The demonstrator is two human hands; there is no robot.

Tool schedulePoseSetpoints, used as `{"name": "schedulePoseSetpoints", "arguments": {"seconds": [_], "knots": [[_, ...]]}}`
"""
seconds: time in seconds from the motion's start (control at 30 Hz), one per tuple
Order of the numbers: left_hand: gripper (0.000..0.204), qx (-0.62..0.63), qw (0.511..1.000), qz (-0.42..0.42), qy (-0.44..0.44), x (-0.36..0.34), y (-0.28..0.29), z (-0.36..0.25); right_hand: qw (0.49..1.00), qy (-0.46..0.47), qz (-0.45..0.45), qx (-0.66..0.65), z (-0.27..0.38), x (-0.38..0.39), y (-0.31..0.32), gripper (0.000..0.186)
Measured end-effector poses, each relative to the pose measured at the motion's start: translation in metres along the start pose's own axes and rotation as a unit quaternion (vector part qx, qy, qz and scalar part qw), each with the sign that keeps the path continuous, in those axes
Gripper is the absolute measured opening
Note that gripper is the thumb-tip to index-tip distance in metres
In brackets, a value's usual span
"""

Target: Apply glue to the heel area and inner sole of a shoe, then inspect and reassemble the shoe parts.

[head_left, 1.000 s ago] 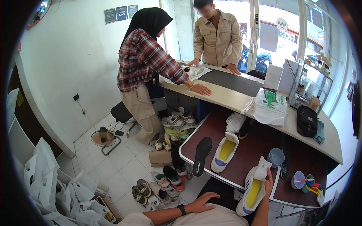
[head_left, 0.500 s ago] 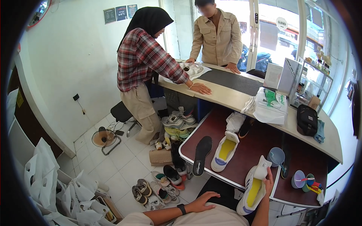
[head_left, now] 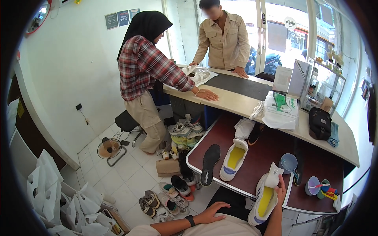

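A: Start at the left. What is the left hand (head_left: 215, 212) doing?

B: Holding nothing. It lies palm down on the lap, fingers relaxed and nearly straight, its forearm coming in low from the left with a dark watch (head_left: 190, 220) at the wrist. I'd guess it is simply resting out of the way.

A: And the black insole (head_left: 211, 165)?

B: On the maroon table (head_left: 267, 153), near end poking past the edge, perhaps to stay within easy reach. Just right of it stands a white shoe (head_left: 227, 168), heel toward the person, its yellow inside showing (the two shoes look like a pair).

A: Where is the other shoe (head_left: 264, 200)?

B: Over the lap, heel also nearest, opening up, probably so the inside can be seen. The right hand (head_left: 280, 192) grasps it along its right side; one digit shows beside the raised tongue, the rest I cannot make out. That forearm rises steeply from the lower edge.

A: Farther right?

B: A grey-blue cup (head_left: 289, 162), then a lilac cup (head_left: 312, 186), likely grouped there to leave the shoes room.
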State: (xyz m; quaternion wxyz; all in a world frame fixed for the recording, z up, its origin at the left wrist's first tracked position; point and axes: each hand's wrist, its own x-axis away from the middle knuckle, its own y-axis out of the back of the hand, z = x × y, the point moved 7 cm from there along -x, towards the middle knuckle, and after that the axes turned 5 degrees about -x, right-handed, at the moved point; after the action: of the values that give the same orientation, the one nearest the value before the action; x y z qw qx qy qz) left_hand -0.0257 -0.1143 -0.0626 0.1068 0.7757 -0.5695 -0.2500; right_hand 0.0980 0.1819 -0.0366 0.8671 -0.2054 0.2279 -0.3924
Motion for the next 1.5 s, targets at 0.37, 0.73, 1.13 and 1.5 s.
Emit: {"name": "schedulePoseSetpoints", "arguments": {"seconds": [0.37,0.73,1.13,1.5], "knots": [[0.062,-0.004,1.000,0.010,0.012,-0.001,-0.002,0.000,0.999,0.032,0.003,0.025,0.009,0.000,-0.005,0.065],[0.062,-0.007,1.000,0.015,0.022,0.000,-0.001,0.001,0.999,0.038,0.025,0.021,0.008,0.000,-0.009,0.066],[0.063,0.004,1.000,0.014,0.025,0.001,-0.001,0.002,0.999,0.026,0.037,0.012,0.006,0.000,-0.007,0.065],[0.063,-0.003,1.000,0.013,0.010,0.000,-0.002,0.002,0.999,0.035,0.028,0.024,0.006,-0.001,-0.004,0.065]]}}
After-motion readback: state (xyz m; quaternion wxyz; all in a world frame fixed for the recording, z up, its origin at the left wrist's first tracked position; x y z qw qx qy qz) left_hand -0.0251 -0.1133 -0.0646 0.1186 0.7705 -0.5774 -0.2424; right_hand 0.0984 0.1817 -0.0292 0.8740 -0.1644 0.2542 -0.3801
